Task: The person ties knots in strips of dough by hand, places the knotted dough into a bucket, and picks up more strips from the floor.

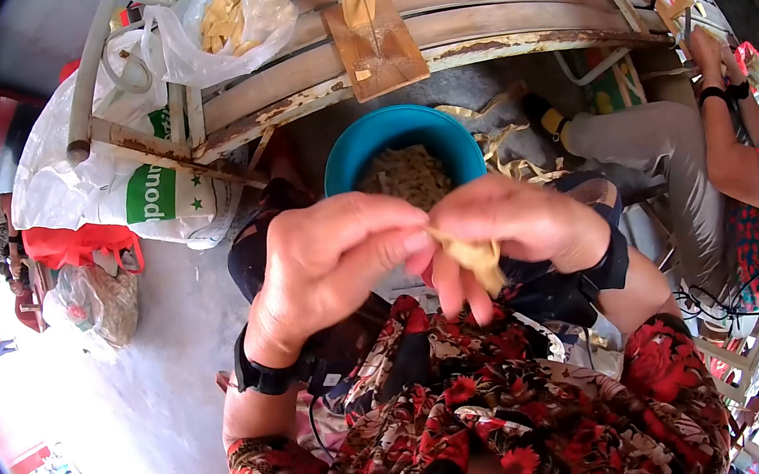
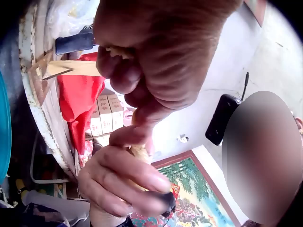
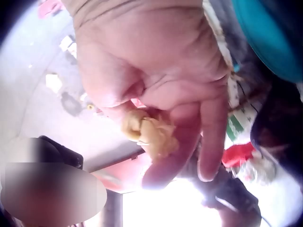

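Observation:
Both hands meet in front of the body, fingertips together, in the head view. The right hand (image 1: 521, 218) pinches a crumpled pale-yellow strip (image 1: 477, 261), which hangs below its thumb and fingers. Thumb and forefinger of the left hand (image 1: 335, 262) pinch at the strip's upper end. In the right wrist view the folded strip (image 3: 150, 134) lies against the fingers of the right hand (image 3: 161, 80). The left wrist view has the left hand (image 2: 156, 56) with curled fingers above the right hand (image 2: 123, 179). Behind the hands stands a blue bucket (image 1: 341, 151) holding small pale pieces (image 1: 408, 174).
A slatted bench (image 1: 505, 24) with a wooden block stand (image 1: 379, 50) is beyond the bucket. Yellowish strips (image 1: 519, 166) lie on the floor right of it. Plastic bags (image 1: 64, 173) are at left; another person (image 1: 746, 179) sits at right.

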